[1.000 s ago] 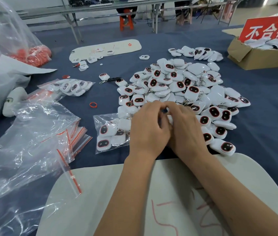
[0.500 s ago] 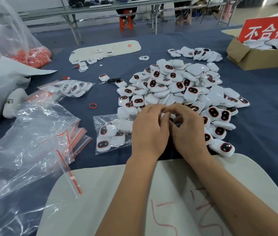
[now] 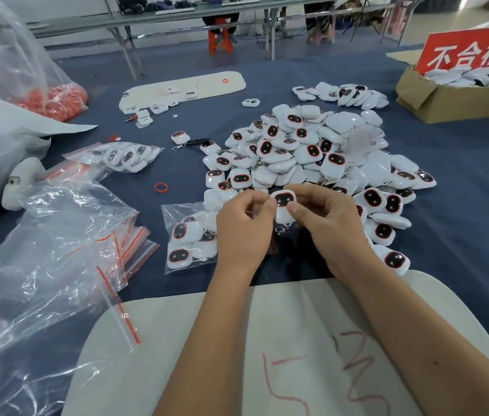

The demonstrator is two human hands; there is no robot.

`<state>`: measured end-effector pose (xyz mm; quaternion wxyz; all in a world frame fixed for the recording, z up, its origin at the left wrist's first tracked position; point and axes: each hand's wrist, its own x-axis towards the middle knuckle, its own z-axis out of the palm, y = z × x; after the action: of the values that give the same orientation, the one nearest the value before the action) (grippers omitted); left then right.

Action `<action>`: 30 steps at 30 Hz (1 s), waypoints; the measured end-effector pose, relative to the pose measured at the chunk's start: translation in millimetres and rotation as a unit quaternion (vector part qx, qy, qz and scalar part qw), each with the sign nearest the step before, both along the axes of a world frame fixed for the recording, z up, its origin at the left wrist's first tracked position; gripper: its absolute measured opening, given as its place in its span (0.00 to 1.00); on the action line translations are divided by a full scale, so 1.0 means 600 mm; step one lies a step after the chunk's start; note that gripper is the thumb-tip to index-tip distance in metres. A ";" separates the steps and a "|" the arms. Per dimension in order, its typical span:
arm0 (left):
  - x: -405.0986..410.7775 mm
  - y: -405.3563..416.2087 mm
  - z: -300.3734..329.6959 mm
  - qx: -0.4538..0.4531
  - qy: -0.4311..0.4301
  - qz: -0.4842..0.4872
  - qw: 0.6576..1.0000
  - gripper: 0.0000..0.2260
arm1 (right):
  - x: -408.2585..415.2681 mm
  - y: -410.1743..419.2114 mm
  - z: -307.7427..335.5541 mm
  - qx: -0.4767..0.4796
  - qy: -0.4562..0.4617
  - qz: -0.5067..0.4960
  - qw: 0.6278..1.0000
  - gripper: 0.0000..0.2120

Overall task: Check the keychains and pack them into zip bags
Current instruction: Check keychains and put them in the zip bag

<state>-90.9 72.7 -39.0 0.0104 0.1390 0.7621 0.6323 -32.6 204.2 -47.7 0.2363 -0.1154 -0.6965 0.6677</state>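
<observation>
A white keychain (image 3: 284,205) with a red-rimmed dark face is held up between both hands, its metal clasp hanging below. My left hand (image 3: 241,232) pinches its left edge and my right hand (image 3: 330,226) pinches its right edge. Behind them lies a big pile of the same keychains (image 3: 303,154) on the blue table. A zip bag (image 3: 187,238) with several keychains in it lies just left of my left hand. Another filled zip bag (image 3: 117,156) lies further left. A stack of empty red-striped zip bags (image 3: 129,247) sits at the left.
A cardboard box (image 3: 453,100) with a red sign holds more keychains at the back right. A white board (image 3: 267,349) with red marks lies under my forearms. Large clear plastic bags (image 3: 27,265) cover the left side. A red ring (image 3: 161,187) lies loose on the cloth.
My hands were pressed together low at the pile's near edge; now they have drawn apart and lifted one keychain, face up, between the fingertips.
</observation>
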 end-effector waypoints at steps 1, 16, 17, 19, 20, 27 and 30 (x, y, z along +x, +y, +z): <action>-0.002 -0.003 0.000 0.000 -0.014 -0.016 1.000 0.04 | 0.001 0.001 0.001 -0.004 -0.001 0.009 1.000 0.11; -0.013 -0.015 0.003 0.059 -0.120 -0.075 0.988 0.03 | 0.002 -0.001 -0.002 0.024 0.016 0.046 0.999 0.13; -0.013 -0.016 0.003 0.061 -0.119 -0.078 0.988 0.03 | 0.002 -0.001 -0.001 0.023 0.017 0.045 0.999 0.12; -0.013 -0.016 0.003 0.059 -0.116 -0.081 0.988 0.03 | 0.003 -0.002 0.000 0.027 0.020 0.045 0.998 0.13; -0.013 -0.017 0.003 0.058 -0.113 -0.079 0.989 0.02 | 0.004 -0.003 0.000 0.029 0.022 0.044 0.998 0.13; -0.008 -0.021 0.001 0.050 -0.083 -0.111 0.989 0.02 | 0.005 -0.005 0.004 0.026 0.022 0.004 0.999 0.08; -0.007 -0.020 0.002 0.053 -0.078 -0.103 0.990 0.03 | 0.003 -0.009 0.002 0.063 0.017 -0.011 0.998 0.07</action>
<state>-94.8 60.7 -38.1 0.1275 0.1675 0.7057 0.6765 -30.8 198.7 -46.5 0.2617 -0.0967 -0.7317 0.6219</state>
